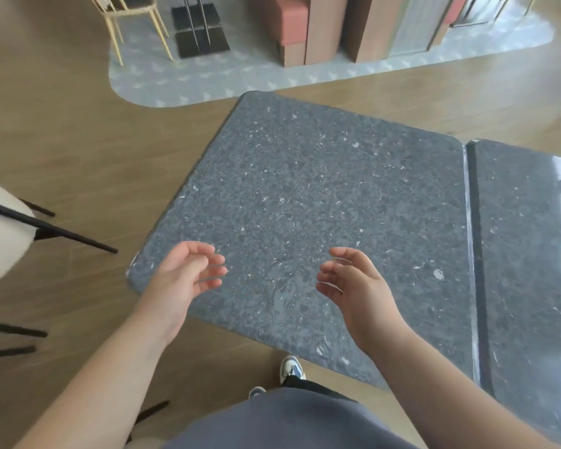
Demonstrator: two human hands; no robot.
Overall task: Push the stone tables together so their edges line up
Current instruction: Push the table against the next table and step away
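I am seeing two stone tables (305, 205) lying side by side, a thin gap running away from me between them; the right table (528, 254) is sitting just beside the left one. My left hand (183, 277) and right hand (357, 286) are hovering apart, fingers relaxed, holding nothing.

You have a single head-worn wide-angle view, looking forward and steeply down from close above the near stone desk (305, 205). A second stone desk (528, 254) runs off the right edge, and the wooden floor (62, 124) stretches far and left.
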